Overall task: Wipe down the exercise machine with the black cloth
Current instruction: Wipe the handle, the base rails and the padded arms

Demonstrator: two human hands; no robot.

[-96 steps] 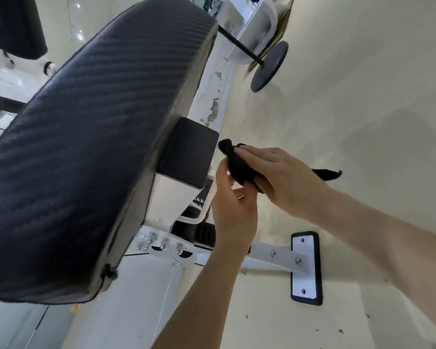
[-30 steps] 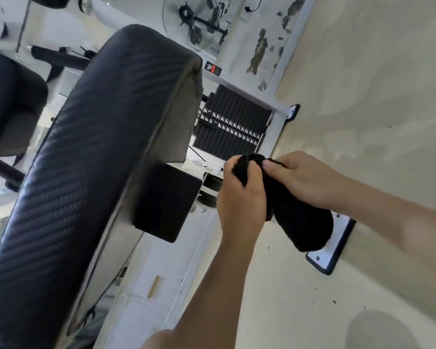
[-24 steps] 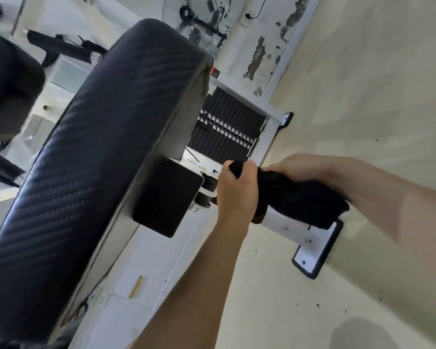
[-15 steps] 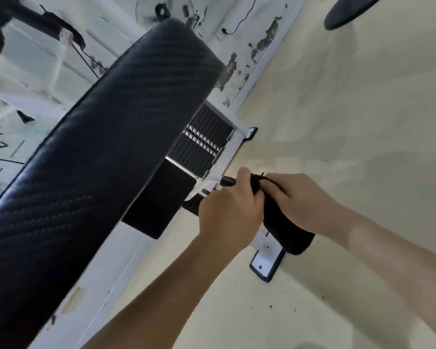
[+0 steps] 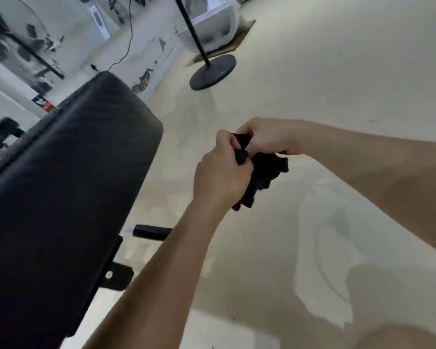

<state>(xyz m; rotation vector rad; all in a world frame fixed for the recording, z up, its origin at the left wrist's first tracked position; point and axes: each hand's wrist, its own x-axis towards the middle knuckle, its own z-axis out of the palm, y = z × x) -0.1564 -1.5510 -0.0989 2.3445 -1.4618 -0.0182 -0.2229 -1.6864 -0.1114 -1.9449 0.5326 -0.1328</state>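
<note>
Pale floor (image 5: 312, 71), peeling wall (image 5: 141, 59), padded seat (image 5: 61, 185), left hand (image 5: 219, 172) and right hand (image 5: 267, 137) fingers (image 5: 225, 141) gripping black cloth (image 5: 264, 170)

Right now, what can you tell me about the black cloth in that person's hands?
The black cloth is soft, matte fabric, plain as far as the blur allows, bunched into a crumpled wad. It is held in the air over the pale floor, to the right of the black padded bench and apart from it. The left hand grips its near side with curled fingers; the right hand pinches its upper edge. A ragged clump hangs loose under the right hand.
</note>
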